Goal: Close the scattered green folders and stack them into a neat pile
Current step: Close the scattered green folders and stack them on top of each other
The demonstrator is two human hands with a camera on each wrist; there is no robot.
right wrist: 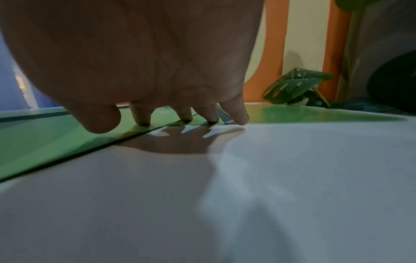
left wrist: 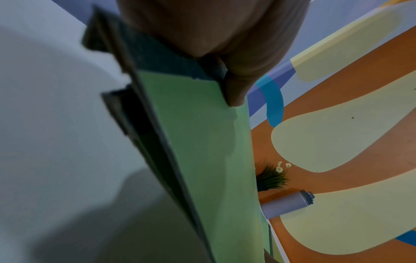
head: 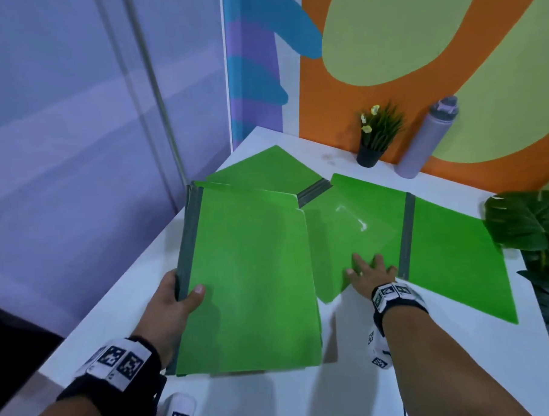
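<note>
left hand (head: 172, 302) is gripping the closed green folders (head: 248, 278) by the spine; right hand (head: 372, 271) is pressing flat, fingers spread, on an open folder (head: 426, 245)

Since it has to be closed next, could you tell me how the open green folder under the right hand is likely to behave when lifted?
The open folder lies thin and flat, so it will probably flex. Its glossy sheen suggests that the right hand, fingers spread at its near edge, may slip. It should fold along its grey spine.
</note>
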